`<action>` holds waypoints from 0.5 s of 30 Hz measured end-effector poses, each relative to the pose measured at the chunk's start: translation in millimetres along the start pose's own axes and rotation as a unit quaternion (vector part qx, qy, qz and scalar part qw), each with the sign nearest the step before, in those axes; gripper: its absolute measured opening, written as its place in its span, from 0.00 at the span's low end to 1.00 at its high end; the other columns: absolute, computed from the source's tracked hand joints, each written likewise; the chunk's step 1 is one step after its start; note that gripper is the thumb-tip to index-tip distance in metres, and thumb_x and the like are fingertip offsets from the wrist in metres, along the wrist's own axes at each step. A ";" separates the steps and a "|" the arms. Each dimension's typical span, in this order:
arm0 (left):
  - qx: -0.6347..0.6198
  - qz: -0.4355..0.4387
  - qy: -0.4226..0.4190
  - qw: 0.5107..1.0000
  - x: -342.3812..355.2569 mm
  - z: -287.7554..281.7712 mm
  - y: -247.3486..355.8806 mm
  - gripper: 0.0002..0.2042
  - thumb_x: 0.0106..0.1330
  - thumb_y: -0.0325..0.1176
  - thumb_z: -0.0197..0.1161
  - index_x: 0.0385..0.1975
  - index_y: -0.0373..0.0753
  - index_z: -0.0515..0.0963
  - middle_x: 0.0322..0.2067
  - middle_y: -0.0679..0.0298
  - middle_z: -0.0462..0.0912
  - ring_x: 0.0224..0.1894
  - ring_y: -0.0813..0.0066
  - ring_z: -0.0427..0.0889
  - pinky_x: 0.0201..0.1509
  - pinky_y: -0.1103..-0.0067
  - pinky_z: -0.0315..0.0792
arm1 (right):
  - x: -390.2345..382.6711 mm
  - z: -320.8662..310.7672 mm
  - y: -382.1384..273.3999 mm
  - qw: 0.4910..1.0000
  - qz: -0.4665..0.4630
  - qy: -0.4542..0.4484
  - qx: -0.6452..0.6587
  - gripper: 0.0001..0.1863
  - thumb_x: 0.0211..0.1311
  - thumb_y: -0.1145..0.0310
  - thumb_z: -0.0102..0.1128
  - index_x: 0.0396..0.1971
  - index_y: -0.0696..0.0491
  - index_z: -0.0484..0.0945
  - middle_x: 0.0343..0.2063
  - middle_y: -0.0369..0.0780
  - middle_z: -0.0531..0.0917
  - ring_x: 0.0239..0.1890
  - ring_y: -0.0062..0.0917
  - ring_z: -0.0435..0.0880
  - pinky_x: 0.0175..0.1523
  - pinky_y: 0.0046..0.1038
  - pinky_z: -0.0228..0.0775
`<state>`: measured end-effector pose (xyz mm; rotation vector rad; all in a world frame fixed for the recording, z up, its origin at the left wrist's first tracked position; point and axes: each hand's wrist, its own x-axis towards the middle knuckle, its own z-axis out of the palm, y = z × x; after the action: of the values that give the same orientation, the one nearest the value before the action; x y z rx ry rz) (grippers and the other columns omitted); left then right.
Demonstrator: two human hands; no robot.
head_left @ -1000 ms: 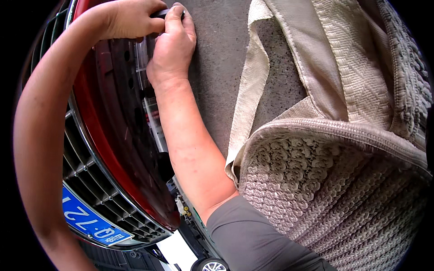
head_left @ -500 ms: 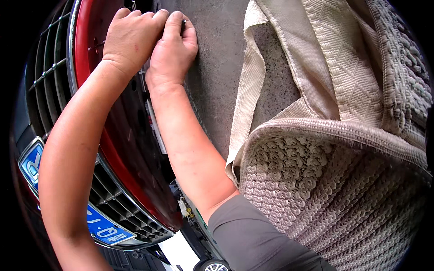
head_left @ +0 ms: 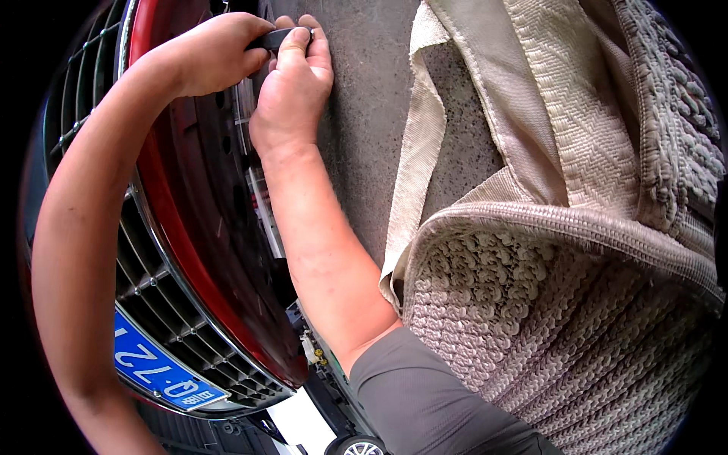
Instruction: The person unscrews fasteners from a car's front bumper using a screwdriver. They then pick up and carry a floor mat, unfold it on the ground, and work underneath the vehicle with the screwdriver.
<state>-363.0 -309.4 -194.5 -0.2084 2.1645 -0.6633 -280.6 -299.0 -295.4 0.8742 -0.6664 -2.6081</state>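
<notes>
Up at the top, a small dark, elongated piece is held between my two hands; its exact kind is unclear. My left hand pinches one end of it between thumb and fingers. The other end lies in my right hand, with the thumb pressing on it and the fingers curled behind. Both hands are over the inner edge of a dark red car body panel, whose glossy red rim borders a chrome-edged grille. My left forearm crosses in front of the grille.
A blue licence plate is fixed on the grille. Right of my arm hang a beige woven cloth strap and a chunky knitted, bag-like textile. Grey speckled floor lies behind. Below, a car wheel shows beside a white surface.
My left hand has turned and shifted slightly, its elbow swinging left, exposing more of the dark piece and the plate. My right hand stays nearly in place.
</notes>
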 end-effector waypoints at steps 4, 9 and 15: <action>0.075 0.073 0.029 0.994 -9.3 8.3 -6.8 0.15 0.66 0.28 0.61 0.51 0.32 0.80 0.37 0.48 0.87 0.40 0.51 0.87 0.46 0.67 0.80 | -10.4 6.9 0.8 0.998 0.028 0.034 -0.035 0.27 0.80 0.60 0.50 0.69 0.58 0.61 0.56 0.42 0.77 0.57 0.23 0.76 0.65 0.25 0.68; 0.188 0.005 0.199 0.962 -15.7 36.8 8.2 0.10 0.66 0.30 0.63 0.45 0.37 0.78 0.36 0.52 0.86 0.41 0.50 0.86 0.45 0.62 0.79 | -11.4 7.9 1.6 0.998 -0.015 0.049 -0.039 0.30 0.75 0.62 0.59 0.69 0.61 0.63 0.46 0.37 0.79 0.49 0.19 0.78 0.59 0.23 0.70; 0.084 0.062 0.162 0.981 -11.9 25.0 7.1 0.12 0.67 0.29 0.62 0.48 0.34 0.79 0.42 0.48 0.85 0.43 0.48 0.86 0.48 0.64 0.80 | -3.6 0.2 4.2 0.997 0.006 0.040 -0.066 0.30 0.75 0.67 0.58 0.70 0.62 0.61 0.48 0.37 0.79 0.49 0.20 0.78 0.57 0.23 0.72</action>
<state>-335.6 -308.7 -202.8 0.1322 2.3894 -0.8503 -277.3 -301.0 -291.3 0.9261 -0.4692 -2.5581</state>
